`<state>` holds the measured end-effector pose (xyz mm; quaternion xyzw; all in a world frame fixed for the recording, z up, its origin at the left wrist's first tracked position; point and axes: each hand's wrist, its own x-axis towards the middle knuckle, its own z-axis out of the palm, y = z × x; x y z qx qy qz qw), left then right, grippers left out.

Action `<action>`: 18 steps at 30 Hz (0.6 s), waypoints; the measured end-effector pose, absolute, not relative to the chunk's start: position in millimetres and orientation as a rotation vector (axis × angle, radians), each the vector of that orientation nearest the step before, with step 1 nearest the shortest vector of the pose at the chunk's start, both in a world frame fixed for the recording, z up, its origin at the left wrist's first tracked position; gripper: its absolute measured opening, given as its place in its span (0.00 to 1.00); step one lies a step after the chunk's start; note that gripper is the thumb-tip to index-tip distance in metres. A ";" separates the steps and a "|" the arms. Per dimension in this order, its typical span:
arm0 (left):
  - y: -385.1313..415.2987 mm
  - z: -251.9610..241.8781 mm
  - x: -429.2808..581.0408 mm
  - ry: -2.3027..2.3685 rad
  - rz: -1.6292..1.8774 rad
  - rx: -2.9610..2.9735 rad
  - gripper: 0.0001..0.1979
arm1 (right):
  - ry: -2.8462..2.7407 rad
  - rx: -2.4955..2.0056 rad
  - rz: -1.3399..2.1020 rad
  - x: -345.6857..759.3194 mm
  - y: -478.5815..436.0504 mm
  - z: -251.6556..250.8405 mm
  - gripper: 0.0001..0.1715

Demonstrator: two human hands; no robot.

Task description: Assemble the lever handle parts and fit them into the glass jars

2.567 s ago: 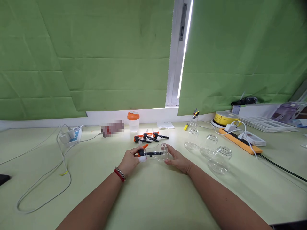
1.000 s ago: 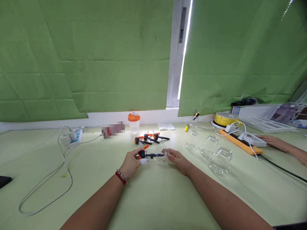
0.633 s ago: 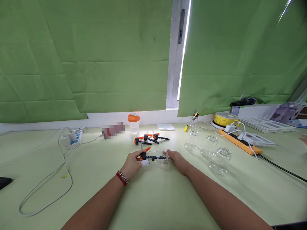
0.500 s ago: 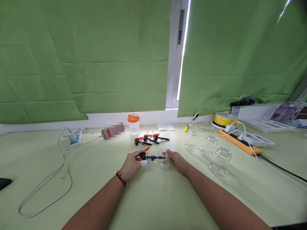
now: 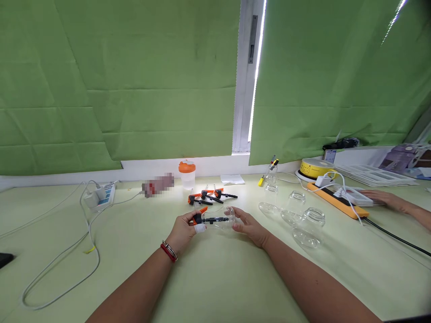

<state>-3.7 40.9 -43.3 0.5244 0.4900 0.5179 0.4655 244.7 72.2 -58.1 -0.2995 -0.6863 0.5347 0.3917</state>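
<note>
My left hand (image 5: 183, 229), with a red band on its wrist and white tape on the thumb, is closed on the orange-and-black head of a small pump tool (image 5: 202, 219). The tool's black stem runs sideways into a clear glass jar (image 5: 226, 219) lying on its side. My right hand (image 5: 248, 225) cups the jar's far end, fingers curled against the glass. Both are just above the pale green table (image 5: 208, 278).
Three more orange-and-black tools (image 5: 210, 195) lie behind my hands, near an orange-lidded cup (image 5: 187, 172). Several clear jars (image 5: 299, 215) lie to the right. An orange power strip (image 5: 336, 197), a white strip with cables (image 5: 97, 195) and another person's hand (image 5: 387, 199) are around.
My hands have kept the tool and jar together with only small shifts. Another person's hand has come back onto the papers at the far right.
</note>
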 end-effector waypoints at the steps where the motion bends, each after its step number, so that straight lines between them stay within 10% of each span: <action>1: 40.5 -43.2 -3.3 1.202 1.272 1.290 0.26 | -1.731 -0.768 1.373 244.3 72.2 -57.9 0.36; 9: 38.7 -44.6 0.3 1.181 1.251 1.318 0.27 | -1.648 -0.860 1.383 240.3 71.4 -54.2 0.23; 18: 37.7 -44.9 0.9 1.143 1.213 1.331 0.26 | -1.512 -1.087 1.428 235.3 73.3 -61.5 0.40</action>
